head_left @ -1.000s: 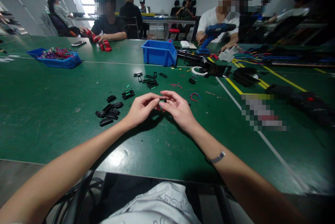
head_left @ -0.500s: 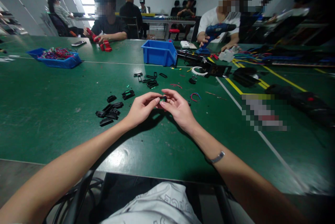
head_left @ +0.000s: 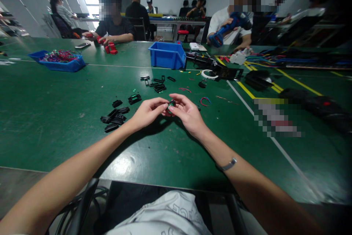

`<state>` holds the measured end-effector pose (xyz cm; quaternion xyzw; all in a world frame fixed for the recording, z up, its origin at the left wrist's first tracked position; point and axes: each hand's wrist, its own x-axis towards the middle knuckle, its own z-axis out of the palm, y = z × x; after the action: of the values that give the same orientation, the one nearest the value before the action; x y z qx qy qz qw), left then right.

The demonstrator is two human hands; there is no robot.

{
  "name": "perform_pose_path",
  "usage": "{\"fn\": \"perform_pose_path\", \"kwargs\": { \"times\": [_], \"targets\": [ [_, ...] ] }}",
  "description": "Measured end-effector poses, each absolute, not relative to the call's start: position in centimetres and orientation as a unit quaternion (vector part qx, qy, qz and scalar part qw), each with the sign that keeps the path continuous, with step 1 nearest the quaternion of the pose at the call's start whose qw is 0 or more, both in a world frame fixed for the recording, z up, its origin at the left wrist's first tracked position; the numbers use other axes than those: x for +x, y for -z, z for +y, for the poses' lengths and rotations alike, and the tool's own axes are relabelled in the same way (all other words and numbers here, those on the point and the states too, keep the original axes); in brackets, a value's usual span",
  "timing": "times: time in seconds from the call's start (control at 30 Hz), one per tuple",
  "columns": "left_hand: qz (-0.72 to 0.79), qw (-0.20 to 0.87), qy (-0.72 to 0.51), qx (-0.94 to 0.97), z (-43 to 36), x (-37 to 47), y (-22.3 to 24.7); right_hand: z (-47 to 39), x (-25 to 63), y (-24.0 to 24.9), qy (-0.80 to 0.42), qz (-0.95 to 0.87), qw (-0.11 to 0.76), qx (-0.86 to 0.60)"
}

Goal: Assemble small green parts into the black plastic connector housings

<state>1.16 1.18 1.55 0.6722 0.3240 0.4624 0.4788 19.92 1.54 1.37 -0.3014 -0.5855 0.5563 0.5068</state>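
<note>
Between my fingertips, just above the green table (head_left: 82, 117), is a small black plastic housing with a green circuit board (head_left: 171, 103). My left hand (head_left: 150, 112) pinches it from the left, and my right hand (head_left: 188, 112) grips its right side. The fingers cover much of it. Left of my left hand lies a pile of black plastic housings (head_left: 115, 117). A black housing with a green board inside (head_left: 134, 98) rests just beyond that pile. Further off, several thin black frames (head_left: 159, 85) are scattered.
A blue bin (head_left: 167, 56) stands beyond my hands. At the left, a blue tray (head_left: 66, 65) holds tangled red wires. Wire pieces (head_left: 205, 101) and a white ring (head_left: 209, 74) lie to the right. Across the table a co-worker holds a blue power drill (head_left: 231, 26); another handles red parts (head_left: 110, 48).
The small housing has tilted slightly between my fingers, while my hands stay nearly in place. Across the table, the co-worker has lifted and turned the drill. The other co-worker's hand has shifted left.
</note>
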Motion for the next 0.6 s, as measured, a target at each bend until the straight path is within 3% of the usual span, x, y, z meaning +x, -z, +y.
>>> {"fn": "perform_pose_path", "kwargs": {
  "times": [0.6],
  "targets": [
    [0.328, 0.510, -0.279, 0.744, 2.0, -0.9, -3.1, 2.0, 20.6, -1.3, -0.607, -0.604, 0.403, -0.324]
  ]
}}
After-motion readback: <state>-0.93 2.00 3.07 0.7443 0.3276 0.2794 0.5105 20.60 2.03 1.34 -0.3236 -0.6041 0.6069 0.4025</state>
